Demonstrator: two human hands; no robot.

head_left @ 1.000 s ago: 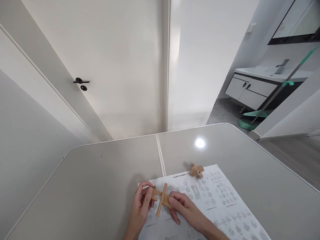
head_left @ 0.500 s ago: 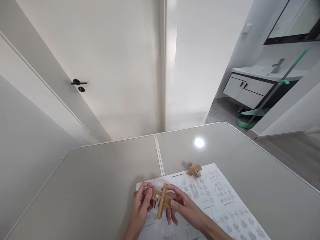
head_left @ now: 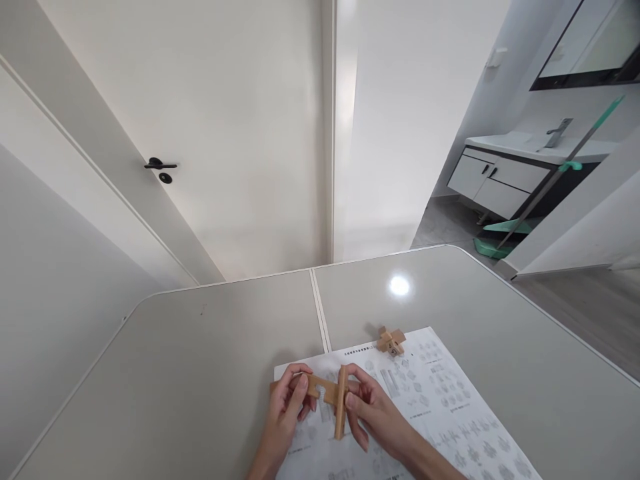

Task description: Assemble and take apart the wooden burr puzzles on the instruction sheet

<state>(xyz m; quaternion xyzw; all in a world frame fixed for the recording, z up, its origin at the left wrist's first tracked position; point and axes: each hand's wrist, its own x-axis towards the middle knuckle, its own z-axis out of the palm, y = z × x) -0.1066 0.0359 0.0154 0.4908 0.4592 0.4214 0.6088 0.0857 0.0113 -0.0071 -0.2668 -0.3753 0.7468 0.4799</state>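
Biggest first: I've got a white door (head_left: 225, 133) ahead, and below it the grey worktop (head_left: 220, 340) spreads across my view. Off to the right, a white cabinet (head_left: 500, 177) sits under a basin, doors closed, so its contents are hidden from me. Down on the worktop lies the printed sheet (head_left: 425, 400), rows of small diagrams on it, and here are my two hands above its left part! The left hand (head_left: 284, 415) pinches one end of a flat notched piece (head_left: 327, 389) between thumb and fingers; the right hand (head_left: 380, 413) has the wooden stick (head_left: 341, 407) pinched, thumb near its middle. I can't tell whether those right fingers also catch the notched piece's far end. And there's the change: half a second back the stick crossed nearer the left hand, with wood showing to its right; now it's over by the right fingers, and the notch stands plainly in the gap. Smallest of the lot, a cross-shaped wooden puzzle (head_left: 391, 341) sits at the sheet's far edge, same place as before.
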